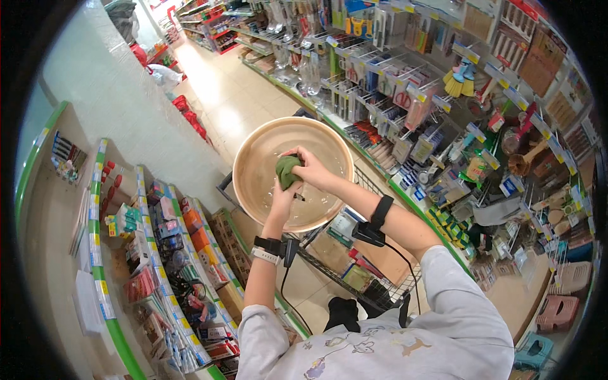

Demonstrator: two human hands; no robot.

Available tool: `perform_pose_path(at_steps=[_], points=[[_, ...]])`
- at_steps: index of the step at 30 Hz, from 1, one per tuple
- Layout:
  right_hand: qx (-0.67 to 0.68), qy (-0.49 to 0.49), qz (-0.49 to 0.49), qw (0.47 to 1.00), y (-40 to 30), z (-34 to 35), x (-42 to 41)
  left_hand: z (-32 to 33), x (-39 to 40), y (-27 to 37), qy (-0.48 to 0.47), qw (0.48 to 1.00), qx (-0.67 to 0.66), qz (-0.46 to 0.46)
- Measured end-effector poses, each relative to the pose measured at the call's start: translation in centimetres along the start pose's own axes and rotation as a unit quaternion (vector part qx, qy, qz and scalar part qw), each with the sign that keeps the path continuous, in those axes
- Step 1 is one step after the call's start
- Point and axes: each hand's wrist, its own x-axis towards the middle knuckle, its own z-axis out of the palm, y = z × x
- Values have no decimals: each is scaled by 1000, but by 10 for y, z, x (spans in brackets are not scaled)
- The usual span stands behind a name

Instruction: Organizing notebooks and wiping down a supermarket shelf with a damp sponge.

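Note:
A wadded green cloth [287,172] is gripped between both my hands above a round beige basin [245,209] that holds clear water. My left hand [284,194] holds it from below, and my right hand [308,166] presses it from the right, fingers curled over its top. A small dark tip sticks out just below the hands; what it belongs to is unclear. The basin rests on a wire shopping cart [327,275], which carries flat packaged goods and a brown board [380,256].
Shelves of packaged goods [164,266] stand close on the left. On the right, a long rack of hanging kitchen tools and brushes [394,90] runs beside the cart. A pale wall [137,109] is at the upper left; a tiled aisle [223,95] stretches ahead.

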Motion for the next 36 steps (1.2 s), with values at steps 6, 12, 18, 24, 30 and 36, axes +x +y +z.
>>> perform_pose_path(at_steps=[6, 12, 18, 24, 30, 36], points=[[-187, -30, -118, 975, 28, -38, -14, -16, 7, -19, 68, 995, 33, 61], [-451, -79, -125, 880, 27, -20, -30, 19, -11, 10, 98, 924, 353, 108], [-411, -38, -145, 899, 66, -45, -7, 7, -6, 17, 142, 840, 433, 295], [-72, -11, 164, 984, 12, -28, -15, -15, -3, 0, -74, 969, 236, -7], [87, 24, 206, 974, 1, -8, -33, 17, -19, 8, -154, 987, -39, -38], [21, -165, 197, 966, 2, -27, -47, -16, -12, 2, -72, 976, 179, 104]])
